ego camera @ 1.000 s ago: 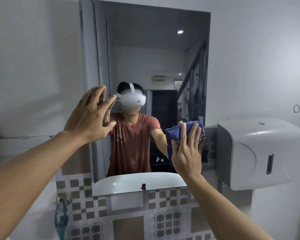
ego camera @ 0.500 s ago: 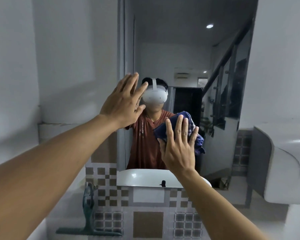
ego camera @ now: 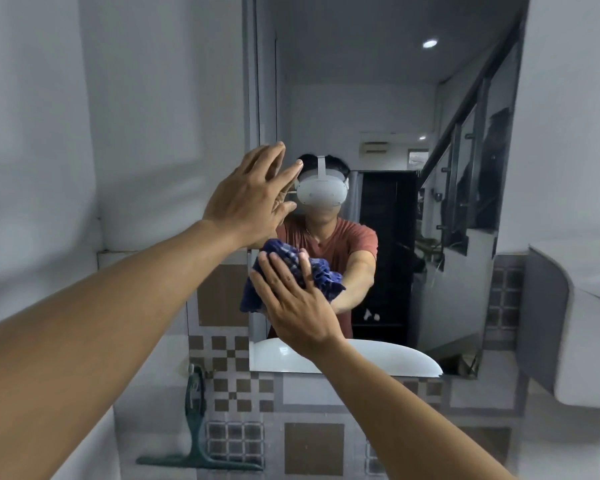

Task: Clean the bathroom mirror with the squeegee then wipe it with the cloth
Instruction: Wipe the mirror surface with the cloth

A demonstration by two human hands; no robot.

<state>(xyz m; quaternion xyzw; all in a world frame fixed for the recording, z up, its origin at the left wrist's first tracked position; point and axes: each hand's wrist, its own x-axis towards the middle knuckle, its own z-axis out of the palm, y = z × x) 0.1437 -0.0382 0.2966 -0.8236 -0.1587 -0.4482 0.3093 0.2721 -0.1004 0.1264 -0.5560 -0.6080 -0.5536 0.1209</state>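
The wall mirror fills the upper middle of the view and reflects a person in a red shirt. My right hand presses a crumpled dark blue cloth flat against the mirror's lower left part, fingers spread over it. My left hand rests with open fingers on the mirror's left edge, just above the cloth, holding nothing. The dark green squeegee stands upright on the counter below left, blade down, leaning against the tiled wall.
A white paper towel dispenser juts from the wall at the right. Brown and grey checkered tiles run under the mirror. A white wall closes the left side. The sink shows only as a reflection.
My right hand has slid the cloth leftward and down across the mirror, from its right side to its lower left. The left hand stays on the mirror's left edge. The view has shifted right.
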